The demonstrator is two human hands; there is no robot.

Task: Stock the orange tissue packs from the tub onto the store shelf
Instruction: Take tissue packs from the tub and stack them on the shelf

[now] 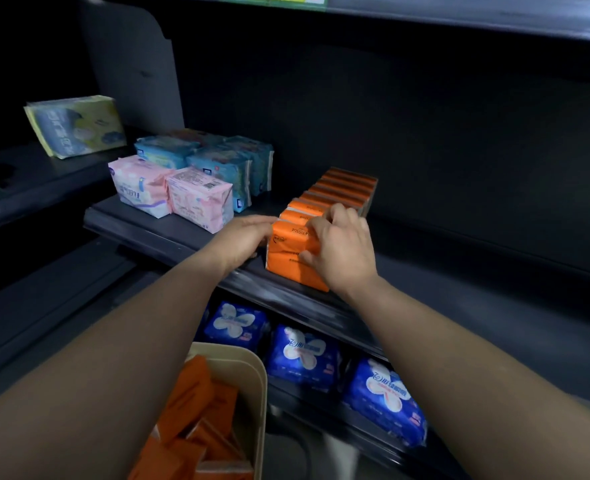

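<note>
Our right hand (342,251) grips the front orange plastic-wrapped tissue pack (291,254), fingers curled over its top, thumb on its face. Our left hand (241,240) presses its left side with straight fingers. The pack heads an orange row (338,192) on the dark metal shelf (168,233). More orange packs (196,393) fill the cream plastic tub (253,375) below.

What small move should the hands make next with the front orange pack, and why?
Probably press the front orange pack back against the row, then let go: the left hand and right hand are both on it, and the tub holds more.
</note>
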